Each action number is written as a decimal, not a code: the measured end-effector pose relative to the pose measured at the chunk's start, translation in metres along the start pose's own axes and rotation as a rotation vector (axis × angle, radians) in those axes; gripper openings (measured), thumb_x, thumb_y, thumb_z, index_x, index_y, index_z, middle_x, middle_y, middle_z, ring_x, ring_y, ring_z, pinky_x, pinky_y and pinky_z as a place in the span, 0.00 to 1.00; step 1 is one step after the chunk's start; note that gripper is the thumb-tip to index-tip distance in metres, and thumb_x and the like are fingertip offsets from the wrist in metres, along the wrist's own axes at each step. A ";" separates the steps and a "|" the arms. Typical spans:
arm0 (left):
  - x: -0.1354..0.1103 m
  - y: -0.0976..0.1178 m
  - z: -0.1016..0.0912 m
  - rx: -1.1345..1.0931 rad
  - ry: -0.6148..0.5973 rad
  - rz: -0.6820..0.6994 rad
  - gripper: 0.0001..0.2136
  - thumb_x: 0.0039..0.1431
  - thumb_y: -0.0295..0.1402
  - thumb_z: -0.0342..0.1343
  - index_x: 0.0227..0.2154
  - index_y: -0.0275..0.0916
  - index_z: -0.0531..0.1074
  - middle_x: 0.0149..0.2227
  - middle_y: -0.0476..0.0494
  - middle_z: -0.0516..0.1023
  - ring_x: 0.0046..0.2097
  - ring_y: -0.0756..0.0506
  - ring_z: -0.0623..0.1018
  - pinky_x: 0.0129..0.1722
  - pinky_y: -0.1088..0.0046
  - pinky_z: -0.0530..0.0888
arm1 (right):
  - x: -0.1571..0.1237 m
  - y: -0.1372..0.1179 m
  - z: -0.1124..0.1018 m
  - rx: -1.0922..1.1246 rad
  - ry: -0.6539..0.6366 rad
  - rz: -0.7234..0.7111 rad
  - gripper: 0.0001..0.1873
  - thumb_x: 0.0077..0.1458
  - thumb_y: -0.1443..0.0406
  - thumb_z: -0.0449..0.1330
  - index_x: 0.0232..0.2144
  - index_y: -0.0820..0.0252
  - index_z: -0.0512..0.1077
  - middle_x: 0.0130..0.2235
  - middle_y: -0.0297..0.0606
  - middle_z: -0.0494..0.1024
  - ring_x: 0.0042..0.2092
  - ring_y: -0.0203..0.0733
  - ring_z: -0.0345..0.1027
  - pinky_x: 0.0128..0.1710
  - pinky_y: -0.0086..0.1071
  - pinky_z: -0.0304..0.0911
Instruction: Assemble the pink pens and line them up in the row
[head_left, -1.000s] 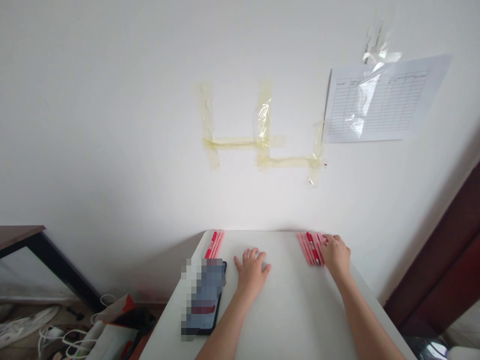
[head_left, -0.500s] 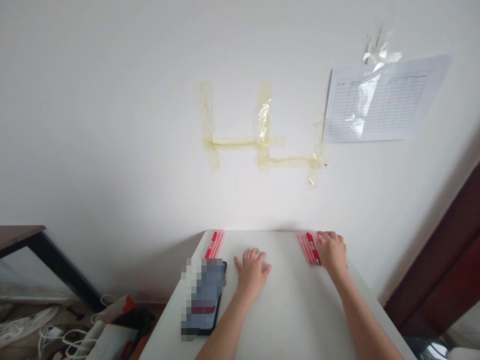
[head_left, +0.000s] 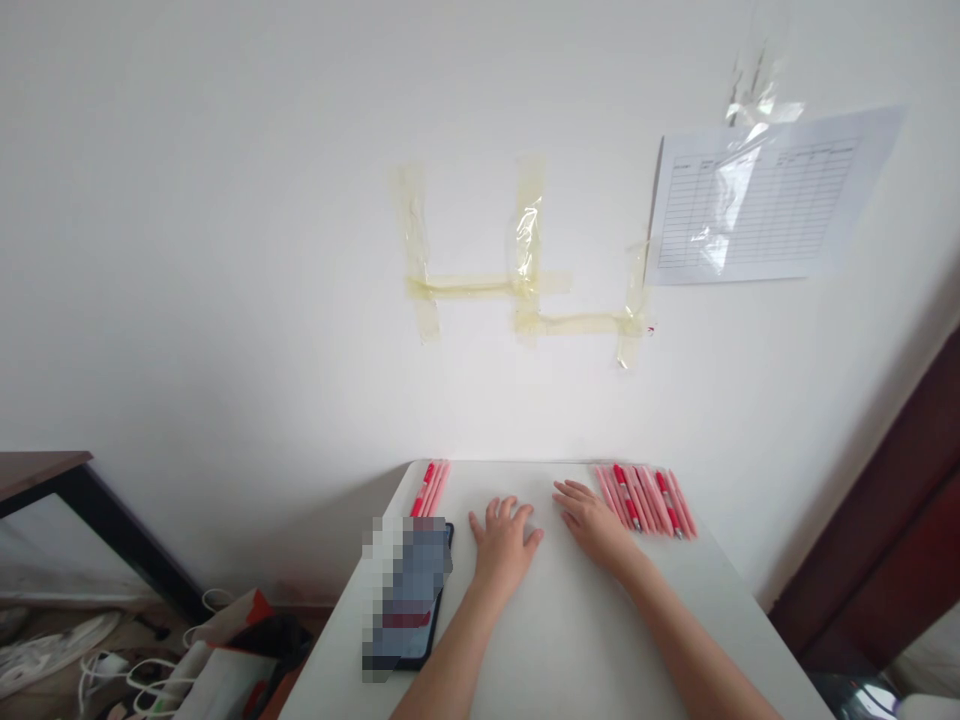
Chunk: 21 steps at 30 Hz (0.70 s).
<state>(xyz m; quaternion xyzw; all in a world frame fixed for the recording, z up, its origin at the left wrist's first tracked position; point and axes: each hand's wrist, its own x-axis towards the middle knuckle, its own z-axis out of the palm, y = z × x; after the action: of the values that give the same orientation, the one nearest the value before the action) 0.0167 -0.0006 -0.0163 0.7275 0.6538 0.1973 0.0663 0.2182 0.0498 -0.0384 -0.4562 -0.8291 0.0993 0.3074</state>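
Pink and red plastic pens lie in a row lower right of ctr, on the far edge of the white table by the wall. The right hand lies flat just left of them, fingers spread, holding nothing. The left hand is flat and spread too, near a dark phone w/ a smaller pink pen bunch above it.

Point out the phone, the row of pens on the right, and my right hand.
phone [head_left: 406, 598]: head view, middle of its blurred screen.
right row of pens [head_left: 646, 500]: head view, mid-length of a pink pen near the row's middle.
right hand [head_left: 596, 522]: head view, back of the hand.
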 end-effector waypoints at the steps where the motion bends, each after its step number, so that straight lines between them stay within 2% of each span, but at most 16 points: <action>1: 0.000 0.000 0.000 0.005 -0.001 0.002 0.17 0.65 0.42 0.53 0.55 0.53 0.72 0.65 0.45 0.68 0.69 0.33 0.60 0.66 0.28 0.48 | 0.000 -0.001 0.000 0.032 -0.023 0.011 0.22 0.63 0.69 0.52 0.56 0.59 0.76 0.62 0.45 0.73 0.66 0.51 0.62 0.67 0.49 0.58; 8: -0.003 0.001 -0.004 0.069 -0.026 0.026 0.19 0.66 0.43 0.51 0.58 0.54 0.70 0.66 0.44 0.67 0.69 0.33 0.61 0.66 0.30 0.52 | 0.000 -0.002 -0.004 0.127 -0.041 0.062 0.20 0.63 0.66 0.54 0.54 0.59 0.77 0.60 0.46 0.75 0.64 0.50 0.65 0.67 0.47 0.57; 11: -0.005 0.004 -0.010 0.102 -0.046 0.044 0.19 0.66 0.42 0.50 0.59 0.51 0.69 0.65 0.42 0.67 0.68 0.33 0.62 0.66 0.34 0.56 | 0.000 -0.001 -0.003 0.119 -0.048 0.062 0.21 0.63 0.67 0.54 0.55 0.60 0.77 0.60 0.47 0.75 0.64 0.50 0.65 0.67 0.47 0.57; 15: -0.008 0.012 -0.025 0.144 -0.116 0.084 0.19 0.65 0.40 0.51 0.58 0.47 0.70 0.62 0.38 0.70 0.65 0.33 0.66 0.64 0.45 0.64 | 0.000 0.002 -0.002 0.137 -0.044 0.059 0.21 0.64 0.66 0.53 0.55 0.61 0.77 0.60 0.47 0.75 0.64 0.50 0.66 0.67 0.47 0.58; 21: -0.012 0.016 -0.057 0.176 -0.264 0.107 0.17 0.63 0.42 0.54 0.52 0.48 0.74 0.54 0.42 0.77 0.55 0.36 0.75 0.57 0.51 0.69 | -0.001 0.005 -0.001 0.180 -0.026 0.067 0.21 0.66 0.65 0.51 0.54 0.59 0.78 0.60 0.47 0.75 0.64 0.49 0.66 0.67 0.48 0.58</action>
<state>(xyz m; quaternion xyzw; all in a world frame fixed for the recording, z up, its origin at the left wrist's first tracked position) 0.0097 -0.0238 0.0395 0.7839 0.6145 0.0451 0.0768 0.2230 0.0515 -0.0400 -0.4530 -0.8050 0.1895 0.3330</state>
